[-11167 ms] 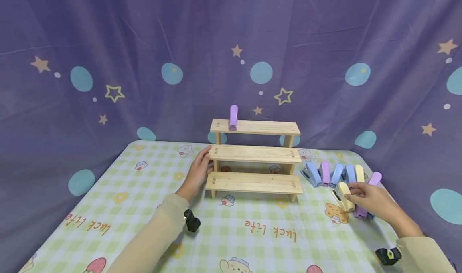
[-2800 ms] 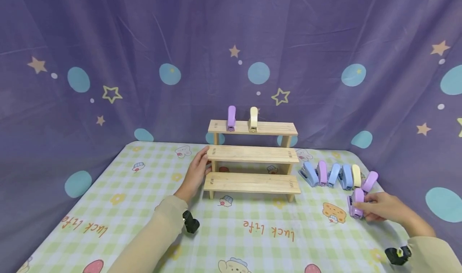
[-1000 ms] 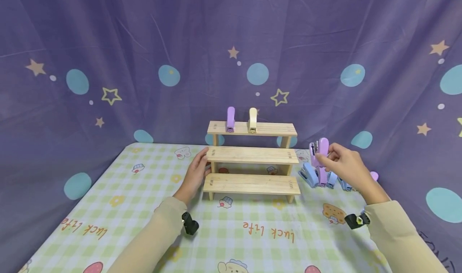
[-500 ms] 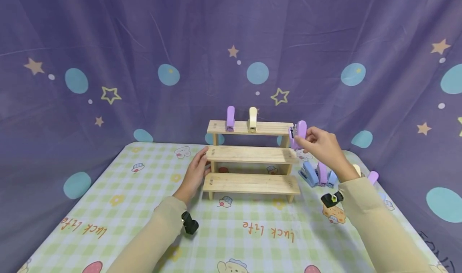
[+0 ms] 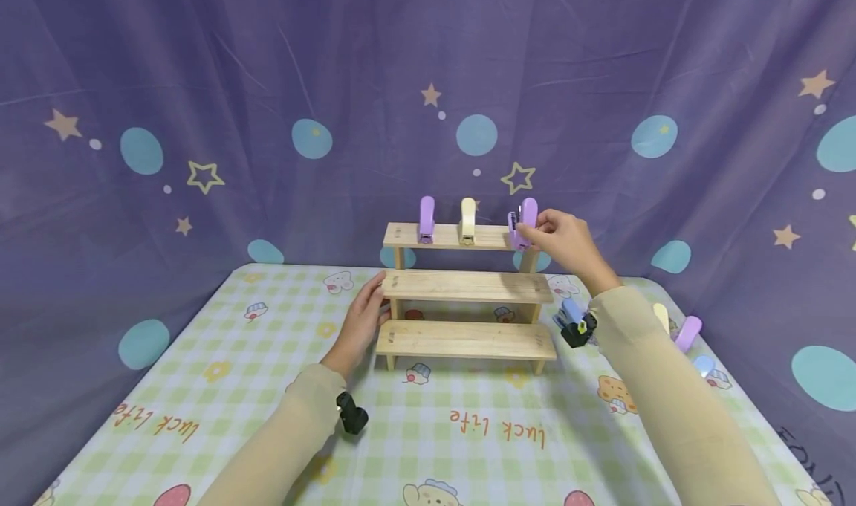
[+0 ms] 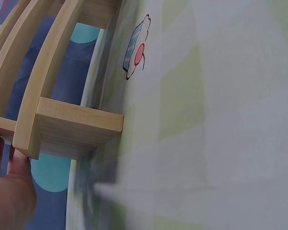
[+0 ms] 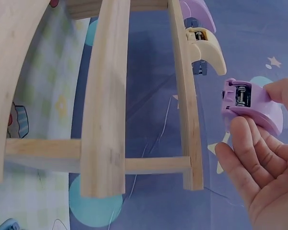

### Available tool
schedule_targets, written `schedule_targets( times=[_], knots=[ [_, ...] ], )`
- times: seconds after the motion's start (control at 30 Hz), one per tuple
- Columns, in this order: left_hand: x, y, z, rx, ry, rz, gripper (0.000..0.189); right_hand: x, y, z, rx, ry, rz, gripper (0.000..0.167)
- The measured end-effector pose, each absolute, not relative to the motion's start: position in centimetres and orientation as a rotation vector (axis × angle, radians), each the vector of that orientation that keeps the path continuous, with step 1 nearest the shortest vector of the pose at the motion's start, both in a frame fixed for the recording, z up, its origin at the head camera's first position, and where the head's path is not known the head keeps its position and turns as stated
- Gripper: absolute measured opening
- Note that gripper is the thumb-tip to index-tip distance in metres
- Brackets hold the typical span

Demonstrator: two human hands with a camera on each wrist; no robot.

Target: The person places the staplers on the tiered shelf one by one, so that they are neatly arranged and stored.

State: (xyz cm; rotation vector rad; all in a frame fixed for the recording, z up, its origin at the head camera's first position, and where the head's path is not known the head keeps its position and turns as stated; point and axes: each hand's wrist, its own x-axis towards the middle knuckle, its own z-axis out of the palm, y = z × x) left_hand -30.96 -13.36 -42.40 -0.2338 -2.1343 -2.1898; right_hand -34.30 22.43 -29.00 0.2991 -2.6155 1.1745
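A three-tier wooden shelf (image 5: pixel 461 286) stands on the table. A purple stapler (image 5: pixel 426 218) and a cream stapler (image 5: pixel 468 218) stand upright on its top board, at the left end and middle. My right hand (image 5: pixel 570 244) pinches another purple stapler (image 5: pixel 530 213) between thumb and fingers at the top board's right end. In the right wrist view this held stapler (image 7: pixel 261 108) shows a gap to the board's edge. With my left hand (image 5: pixel 361 320) I grip the left end of the middle board; the left wrist view shows thumb and fingers around the wood (image 6: pixel 29 124).
Right of the shelf lie more staplers, partly hidden by my right sleeve: a blue stapler (image 5: pixel 571 311), a cream stapler (image 5: pixel 660 316), a purple stapler (image 5: pixel 689 333) and a light-blue piece (image 5: pixel 704 365). A checked cloth (image 5: pixel 267 387) covers the table; a purple curtain (image 5: pixel 267 60) hangs behind.
The cream stapler came to stand on the top board. My right hand then picked up a purple stapler and carried it up and left to the top board's right end. My left hand stayed put.
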Motion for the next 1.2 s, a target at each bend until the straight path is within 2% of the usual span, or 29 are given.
schedule_targets(
  times=[0.33, 0.8, 1.2],
  knots=[
    [-30.8, -13.3, -42.4, -0.245, -2.138, -2.144, 0.048, -36.3, 21.0, -28.7, 0.307, -2.684, 1.108, 0.046],
    [-30.2, -13.4, -41.8, -0.243, -2.146, -2.192, 0.049, -36.9, 20.3, -28.4, 0.269, -2.759, 1.061, 0.045],
    [-30.8, -13.2, -42.4, -0.232, -2.153, -2.148, 0.049, -37.2, 20.4, -28.8, 0.183, -2.722, 1.143, 0.054]
  ],
)
